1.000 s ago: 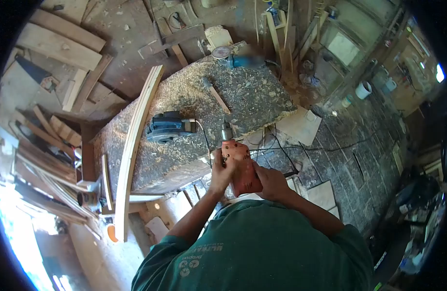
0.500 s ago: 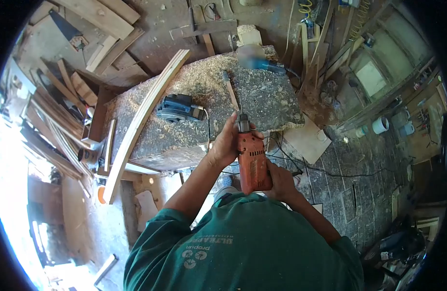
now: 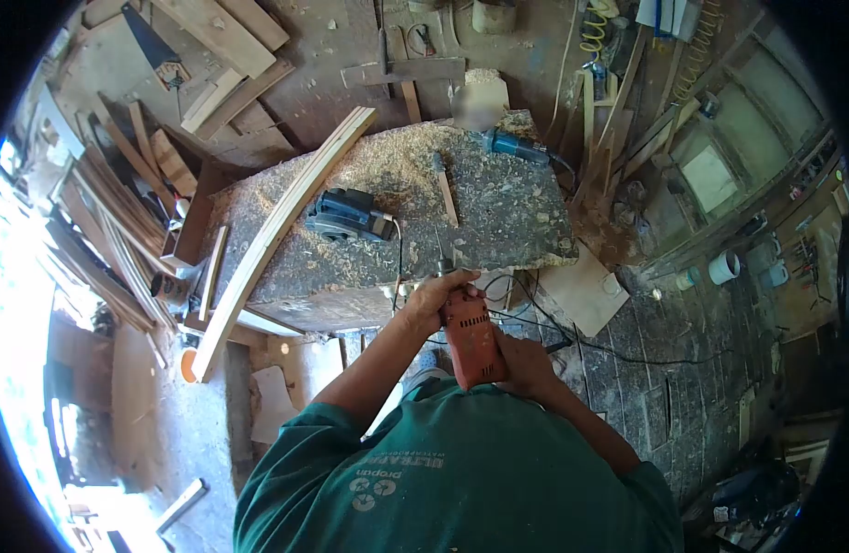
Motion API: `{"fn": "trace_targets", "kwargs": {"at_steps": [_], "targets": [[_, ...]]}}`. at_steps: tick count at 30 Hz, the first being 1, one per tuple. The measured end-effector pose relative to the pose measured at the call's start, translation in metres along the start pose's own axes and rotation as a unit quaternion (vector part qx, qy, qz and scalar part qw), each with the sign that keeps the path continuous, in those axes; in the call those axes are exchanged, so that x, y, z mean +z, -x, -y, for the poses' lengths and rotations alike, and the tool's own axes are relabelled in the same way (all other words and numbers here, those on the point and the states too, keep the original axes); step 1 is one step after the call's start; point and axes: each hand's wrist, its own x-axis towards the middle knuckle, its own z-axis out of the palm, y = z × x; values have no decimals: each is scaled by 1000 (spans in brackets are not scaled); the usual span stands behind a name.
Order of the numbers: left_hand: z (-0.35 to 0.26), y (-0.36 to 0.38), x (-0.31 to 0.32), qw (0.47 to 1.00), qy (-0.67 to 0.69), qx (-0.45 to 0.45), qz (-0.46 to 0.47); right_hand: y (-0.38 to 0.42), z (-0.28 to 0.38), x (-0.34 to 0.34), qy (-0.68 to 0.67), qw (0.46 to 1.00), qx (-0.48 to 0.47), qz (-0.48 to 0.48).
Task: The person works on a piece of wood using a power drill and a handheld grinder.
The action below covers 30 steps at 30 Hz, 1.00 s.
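An orange-red power drill (image 3: 473, 343) is held close to my chest, its nose and thin bit pointing away from me toward the workbench (image 3: 507, 217). My left hand (image 3: 440, 293) is closed across the front of the drill, just behind the chuck. Behind it, my right hand (image 3: 524, 362) grips the drill's handle, which is mostly hidden by the body and fingers. Beyond the bit lies a narrow wooden-handled tool (image 3: 445, 194). A dark blue power planer (image 3: 351, 217) rests to the left, among wood shavings.
A long curved wooden beam (image 3: 277, 226) leans over the bench's left side. A blue power tool (image 3: 518, 147) lies at the far right corner. Black cords (image 3: 618, 347) trail across the plank floor. Planks (image 3: 120, 244) are stacked at left, and a white bucket (image 3: 723, 267) stands at right.
The drill has come slightly back toward my body. My left hand has shifted from beside the chuck to across the drill's front. My right hand keeps its grip.
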Motion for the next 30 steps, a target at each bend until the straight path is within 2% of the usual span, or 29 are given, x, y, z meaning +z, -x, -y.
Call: {"fn": "trace_targets", "kwargs": {"at_steps": [3,12,16,19,20,23,24,26,27,29,30], "targets": [[8,-5,-6,999,-15,-19,-38,1,-1,2,2,1000,2,7],[41,-12,-35,997,49,-9,-57,5,-12,5,39,998,-50,17],[32,-9,-29,983,47,170,-52,0,-14,3,64,995,-79,-17],[13,-8,-39,966,51,254,-4,-6,-15,0,70,992,-93,-48],[14,-19,-52,967,61,246,1,-8,-16,-1,70,991,-100,-48],[-2,-32,-63,949,11,305,-81,-13,-20,0,69,990,-115,-38],[-14,-34,-67,940,31,306,-148,-15,-23,3,66,991,-113,-29],[-34,-48,-108,882,-15,413,-225,-20,-28,9,71,993,-93,7],[-48,-43,-118,871,5,390,-300,-26,-33,9,79,993,-76,32],[-61,-36,-146,863,31,392,-317,-45,-38,3,102,992,-28,72],[-61,-29,-159,866,-9,367,-341,-60,-40,-3,114,990,5,89]]}}
